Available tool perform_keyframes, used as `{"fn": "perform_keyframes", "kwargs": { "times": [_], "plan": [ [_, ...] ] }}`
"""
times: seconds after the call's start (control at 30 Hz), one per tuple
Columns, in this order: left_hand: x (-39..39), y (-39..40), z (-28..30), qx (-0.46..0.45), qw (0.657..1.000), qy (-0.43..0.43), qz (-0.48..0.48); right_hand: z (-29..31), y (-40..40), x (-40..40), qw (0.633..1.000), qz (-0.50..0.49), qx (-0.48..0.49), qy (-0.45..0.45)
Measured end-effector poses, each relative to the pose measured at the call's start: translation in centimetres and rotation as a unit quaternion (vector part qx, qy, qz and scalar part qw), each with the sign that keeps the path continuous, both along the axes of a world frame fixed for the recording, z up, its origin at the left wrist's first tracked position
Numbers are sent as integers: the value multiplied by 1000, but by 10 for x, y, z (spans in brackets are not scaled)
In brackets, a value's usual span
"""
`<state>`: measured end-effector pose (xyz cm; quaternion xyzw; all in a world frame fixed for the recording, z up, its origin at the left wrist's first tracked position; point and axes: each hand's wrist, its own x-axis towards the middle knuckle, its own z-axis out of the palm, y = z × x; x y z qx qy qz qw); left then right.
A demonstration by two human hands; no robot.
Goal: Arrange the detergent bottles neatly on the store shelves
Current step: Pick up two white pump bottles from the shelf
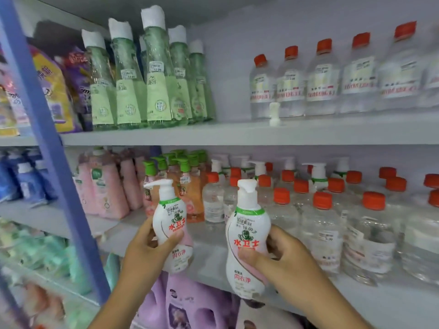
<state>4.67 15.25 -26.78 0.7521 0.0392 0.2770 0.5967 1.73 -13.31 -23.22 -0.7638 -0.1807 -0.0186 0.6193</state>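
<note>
I hold two white pump bottles with red lettering and green neck bands in front of the middle shelf [206, 260]. My left hand [145, 248] grips the smaller-looking bottle [172, 224] from its left side, thumb across the front. My right hand [282, 252] grips the nearer bottle [247, 236] from its right side, thumb on the pink lower label. Both bottles are upright and lifted just above the shelf's front edge, with a gap between them.
Behind stand orange green-capped bottles [190, 186], pink pouches [107, 186] and several clear red-capped bottles [320, 217]. The upper shelf [237, 131] carries green tall bottles [156, 74] and clear red-capped ones [320, 79]. A blue upright post [59, 167] stands at left. Purple packs [190, 302] sit below.
</note>
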Motion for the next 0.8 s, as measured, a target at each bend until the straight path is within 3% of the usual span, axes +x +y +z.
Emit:
{"fn": "perform_keyframes", "kwargs": {
  "times": [0.4,0.57,0.67,0.8],
  "plan": [
    [86,76,-26,60,996,-23,-66,-22,150,86,986,-169,0,7],
    [103,81,-36,194,980,-45,12,-30,166,108,977,-210,2,34],
    [111,78,-39,187,981,-42,8,-33,174,111,973,-229,0,32],
    [106,66,-36,131,991,-10,-13,-35,177,109,959,-271,-81,-6]
  ]
}}
